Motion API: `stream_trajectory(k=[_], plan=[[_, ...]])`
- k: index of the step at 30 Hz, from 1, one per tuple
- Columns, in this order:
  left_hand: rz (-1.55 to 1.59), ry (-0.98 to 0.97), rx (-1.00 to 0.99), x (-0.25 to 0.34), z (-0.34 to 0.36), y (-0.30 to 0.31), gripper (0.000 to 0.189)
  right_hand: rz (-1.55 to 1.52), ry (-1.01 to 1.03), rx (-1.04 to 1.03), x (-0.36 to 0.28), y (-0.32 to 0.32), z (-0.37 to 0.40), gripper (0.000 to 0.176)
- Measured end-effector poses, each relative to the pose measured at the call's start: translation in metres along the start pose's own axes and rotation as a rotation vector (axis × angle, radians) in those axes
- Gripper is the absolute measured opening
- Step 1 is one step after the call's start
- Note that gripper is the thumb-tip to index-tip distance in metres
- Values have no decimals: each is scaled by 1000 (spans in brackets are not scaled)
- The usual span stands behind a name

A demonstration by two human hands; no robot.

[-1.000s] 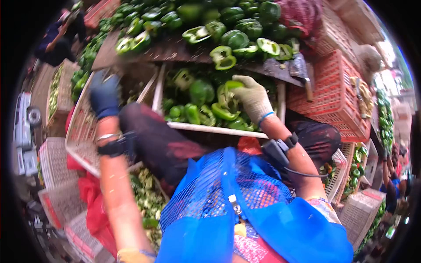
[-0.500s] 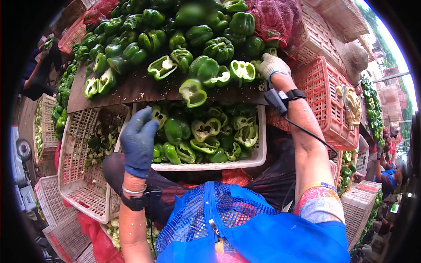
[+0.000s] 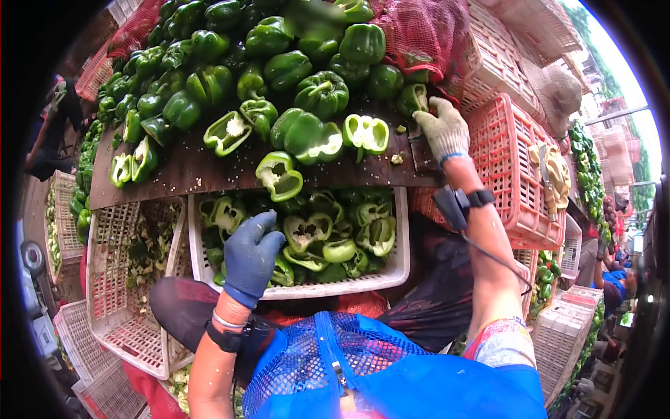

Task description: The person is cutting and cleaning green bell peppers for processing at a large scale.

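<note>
My right hand (image 3: 444,130), in a white knitted glove, is at the right end of the dark board (image 3: 195,166). Its thumb and fingers close against a green bell pepper (image 3: 413,100) that shows a pale cut opening. In a blue glove, my left hand (image 3: 250,260) hovers over the front left of a white crate (image 3: 352,285), thumb and fingers apart, with nothing visible in it. Cut peppers (image 3: 307,232) fill that crate. Several halved peppers (image 3: 279,176) lie along the board's front edge, and whole peppers (image 3: 287,70) are heaped behind them.
Left of the pepper crate, a tilted white crate (image 3: 105,279) contains pepper scraps. An orange crate (image 3: 499,167) stands at the right with yellowish gloves (image 3: 548,178) on its side. A red mesh sack (image 3: 422,35) sits behind the board. Another person (image 3: 614,279) is at far right.
My left hand has moved right and down over the pepper crate. The right hand has drawn back slightly, and the pepper at its fingers shows more. The whole view has shifted somewhat.
</note>
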State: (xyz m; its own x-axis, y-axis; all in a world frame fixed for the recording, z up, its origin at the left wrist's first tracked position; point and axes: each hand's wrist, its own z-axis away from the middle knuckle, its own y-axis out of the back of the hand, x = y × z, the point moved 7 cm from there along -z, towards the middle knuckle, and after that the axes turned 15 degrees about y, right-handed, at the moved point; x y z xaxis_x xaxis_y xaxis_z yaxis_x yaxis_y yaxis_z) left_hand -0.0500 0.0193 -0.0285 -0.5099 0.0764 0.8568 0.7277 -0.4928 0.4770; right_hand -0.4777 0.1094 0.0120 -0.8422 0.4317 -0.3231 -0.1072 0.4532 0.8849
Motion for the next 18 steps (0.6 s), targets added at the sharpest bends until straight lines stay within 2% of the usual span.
stream_trajectory(k=[1, 3, 4, 7, 9, 11, 13, 15, 16, 17, 18], plan=[[-16, -8, -16, 2, -1, -4, 34, 57, 14, -97, -4, -6, -15, 57], [-46, -23, -47, 6, -4, -9, 36, 311, -40, -148, -4, -32, -28, 55], [-53, -35, -57, 6, -6, -12, 36, 338, -7, -163, -7, -44, -32, 53], [61, -23, -96, 20, -9, -16, 36, 310, -29, -162, -5, -35, -32, 51], [177, 18, -146, 32, -13, -16, 40, 211, 9, -126, -8, -13, -16, 42], [331, 58, -157, 50, -18, -17, 47, 146, 248, -42, -32, 12, 15, 36], [574, 298, -286, 70, -21, -28, 60, 103, 612, -288, -116, 38, 42, 32], [596, 259, -417, 92, -16, -38, 67, 25, 840, -479, -177, 46, 73, 42], [640, 294, -538, 97, -12, -44, 62, -136, 861, -342, -196, 57, 87, 52], [664, 179, -590, 106, -7, -42, 55, -300, 872, -205, -212, 70, 102, 63], [586, 30, -507, 97, -1, -40, 51, -762, 485, -219, -193, 51, 120, 81]])
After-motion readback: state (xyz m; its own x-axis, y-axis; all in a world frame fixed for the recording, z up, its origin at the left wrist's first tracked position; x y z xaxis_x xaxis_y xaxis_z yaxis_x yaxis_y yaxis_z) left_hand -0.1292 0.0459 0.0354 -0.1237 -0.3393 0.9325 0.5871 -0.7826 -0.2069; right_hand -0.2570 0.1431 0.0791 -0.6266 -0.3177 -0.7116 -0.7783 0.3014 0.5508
